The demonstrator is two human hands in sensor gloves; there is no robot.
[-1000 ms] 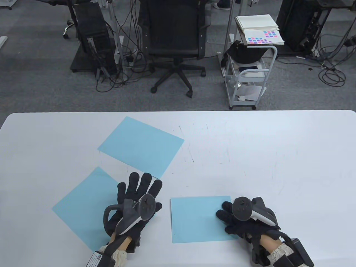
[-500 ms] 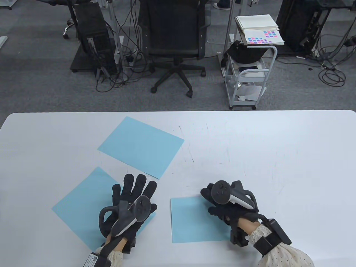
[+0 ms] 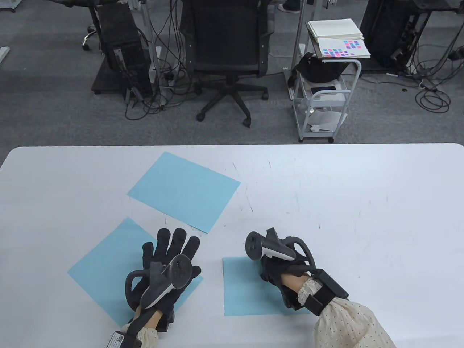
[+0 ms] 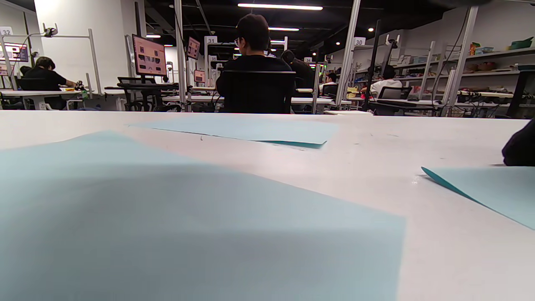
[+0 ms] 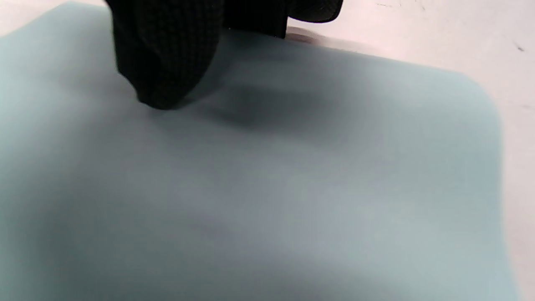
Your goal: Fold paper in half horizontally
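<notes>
A folded light-blue paper lies near the table's front edge, right of centre. My right hand rests on its far edge, left of the middle, with the wrist turned and the tracker hiding the fingers. In the right wrist view a gloved fingertip presses down on the paper. My left hand lies flat with spread fingers on an unfolded blue sheet at the front left. The left wrist view shows that sheet, the folded paper's corner and the right hand's glove.
A third blue sheet lies flat farther back on the white table, also seen low in the left wrist view. Beyond the table's far edge stand an office chair and a small trolley.
My right hand slid left along the folded paper's far edge, from its right end to left of the middle, and its wrist turned. The left hand shifted slightly left on its sheet.
</notes>
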